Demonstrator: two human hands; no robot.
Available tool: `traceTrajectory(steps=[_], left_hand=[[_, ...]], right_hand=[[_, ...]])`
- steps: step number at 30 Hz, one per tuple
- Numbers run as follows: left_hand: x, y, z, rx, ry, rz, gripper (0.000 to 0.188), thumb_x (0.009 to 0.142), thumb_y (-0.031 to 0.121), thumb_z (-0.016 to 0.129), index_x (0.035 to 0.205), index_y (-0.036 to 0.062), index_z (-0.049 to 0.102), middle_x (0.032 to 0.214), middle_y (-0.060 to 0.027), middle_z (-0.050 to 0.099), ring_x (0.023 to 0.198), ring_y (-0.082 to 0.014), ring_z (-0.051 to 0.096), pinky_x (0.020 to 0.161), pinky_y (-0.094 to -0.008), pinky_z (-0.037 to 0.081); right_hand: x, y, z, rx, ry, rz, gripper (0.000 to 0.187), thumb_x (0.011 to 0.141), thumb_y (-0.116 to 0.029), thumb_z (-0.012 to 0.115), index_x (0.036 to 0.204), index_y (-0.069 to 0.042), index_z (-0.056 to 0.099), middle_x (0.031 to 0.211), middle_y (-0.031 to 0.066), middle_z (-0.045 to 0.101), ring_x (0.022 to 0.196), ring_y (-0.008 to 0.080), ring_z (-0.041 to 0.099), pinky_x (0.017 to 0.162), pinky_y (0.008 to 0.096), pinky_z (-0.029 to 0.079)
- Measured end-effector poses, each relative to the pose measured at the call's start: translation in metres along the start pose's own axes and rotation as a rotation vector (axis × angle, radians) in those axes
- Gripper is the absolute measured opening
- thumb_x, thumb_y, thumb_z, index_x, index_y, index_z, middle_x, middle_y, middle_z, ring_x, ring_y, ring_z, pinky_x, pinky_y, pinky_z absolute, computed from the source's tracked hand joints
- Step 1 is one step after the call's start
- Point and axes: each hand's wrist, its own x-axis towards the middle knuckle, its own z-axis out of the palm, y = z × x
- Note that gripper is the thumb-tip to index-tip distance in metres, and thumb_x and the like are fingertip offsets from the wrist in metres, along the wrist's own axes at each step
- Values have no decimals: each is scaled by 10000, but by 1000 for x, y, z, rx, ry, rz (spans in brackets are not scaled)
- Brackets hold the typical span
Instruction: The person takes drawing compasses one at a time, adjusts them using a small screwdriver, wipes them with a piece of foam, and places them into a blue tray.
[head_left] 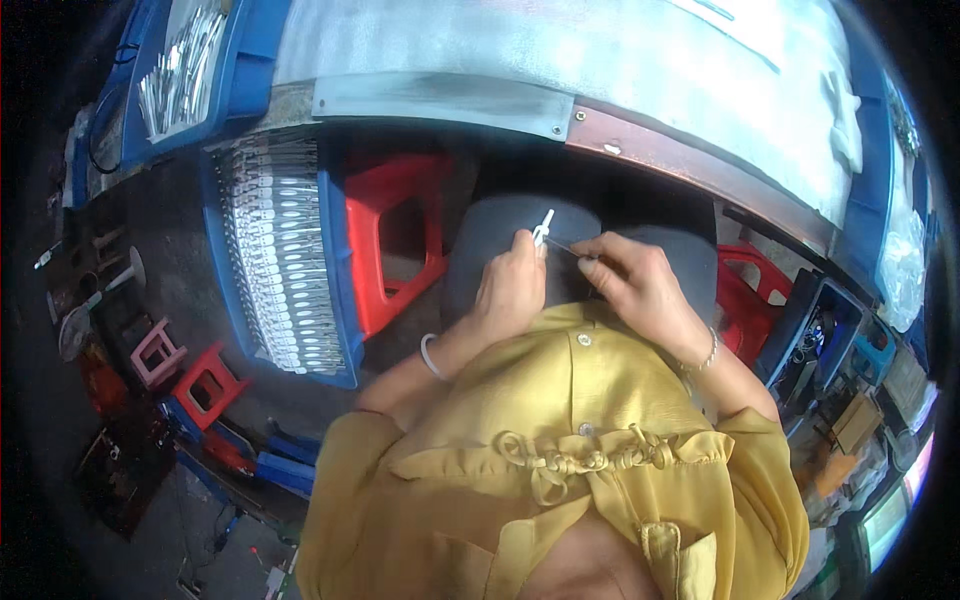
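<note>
My left hand (512,285) is closed round a small, slender white piece (543,228) that sticks up past the thumb. Close by on the right, my right hand (638,280) pinches a thin dark metal rod (562,245) between thumb and fingers. The rod's far end reaches toward the white piece; whether they touch I cannot tell. Both hands are over my lap, above the dark trousers (510,225). A bracelet circles each wrist.
Ahead lies a pale worktop (450,50) with a metal-edged front. At left, a blue tray (352,340) holds rows of white-and-metal pieces; a blue bin (255,75) with slender metal parts sits beyond it. Red stools (372,250) stand below. More bins are at right.
</note>
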Motion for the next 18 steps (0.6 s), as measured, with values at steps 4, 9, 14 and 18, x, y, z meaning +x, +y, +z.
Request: traceTrajectory(steps=[4,9,14,18], left_hand=[[-6,9,-14,-473,-86,-197,183,1016,167,456,920,26,521,587,-38,507,453,-140,479,431,-299,351],[-7,13,-17,-581,-177,-328,216,1035,191,431,929,34,535,616,26,456,490,-35,395,436,-223,316],[-8,13,-16,-500,-140,-294,214,1030,189,436,926,31,536,622,13,476,492,-41,413,437,-234,326],[-9,12,-10,-339,-60,-165,186,1013,162,457,931,12,531,617,-58,519,474,-131,489,444,-302,362]], right_hand=[[-21,-5,-2,-249,59,-330,238,858,-1,601,1096,10,596,961,198,598,851,410,615,695,426,516],[-30,4,1,-289,86,-362,324,832,30,607,1155,12,590,999,195,560,830,390,613,705,418,524],[-28,9,1,-280,90,-385,334,827,41,607,1160,22,595,992,197,561,822,380,615,716,406,527],[-25,8,-1,-186,89,-370,311,839,9,614,1150,23,606,931,196,584,805,377,612,706,393,524]])
